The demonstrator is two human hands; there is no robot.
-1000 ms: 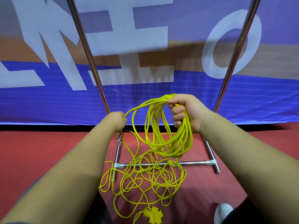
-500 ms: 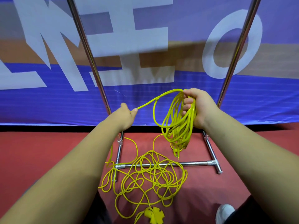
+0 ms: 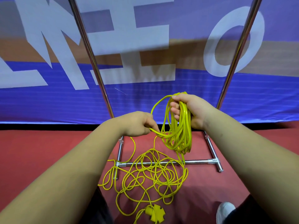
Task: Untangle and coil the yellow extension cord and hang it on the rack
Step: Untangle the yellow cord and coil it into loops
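The right hand (image 3: pixel 192 110) grasps a bundle of hanging loops of the yellow extension cord (image 3: pixel 183 126), fingers curled round the strands. The left hand (image 3: pixel 137 125) pinches a single strand leading into the bundle. The rest of the cord lies tangled on the red floor (image 3: pixel 48 151), draped over the base bar of the metal rack (image 3: pixel 197 162). The cord's socket block (image 3: pixel 155 213) lies on the floor nearest the person, beside a white shoe (image 3: pixel 225 210). A blue banner (image 3: pixel 48 104) stands behind the rack.
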